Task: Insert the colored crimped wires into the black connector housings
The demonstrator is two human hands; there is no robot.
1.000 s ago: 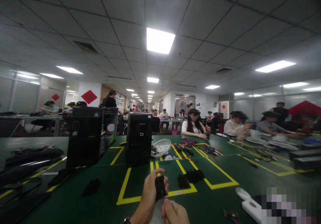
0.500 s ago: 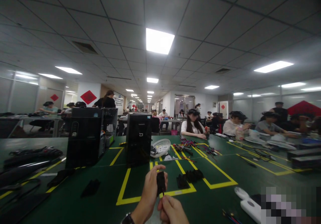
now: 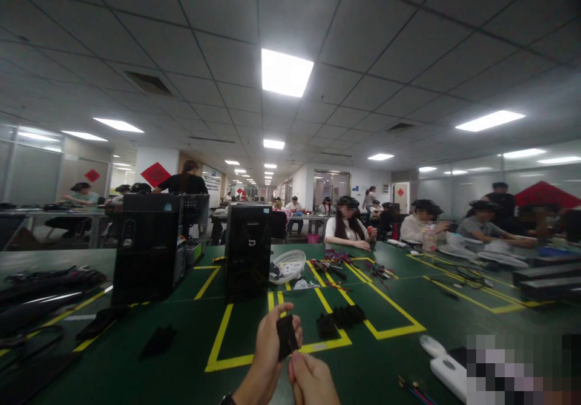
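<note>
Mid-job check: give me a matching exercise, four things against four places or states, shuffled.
Things:
1. Black piece
2. White basket
3. Pink bin
4. Right hand

Places or states:
A. Beyond the far edge of the green table
B. Fingertips at the black piece's lower edge
C. Held in the left hand
D. Beside a black tower

Pairs: 1-C, 2-D, 3-A, 4-B

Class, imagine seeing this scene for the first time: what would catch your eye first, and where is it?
Probably the bright ceiling panel at top centre, then the yellow tape outlines on the green table. Two black computer towers stand on it left of centre. At bottom centre, the left hand holds a small black piece, with the right hand pinched at its lower end.
</note>
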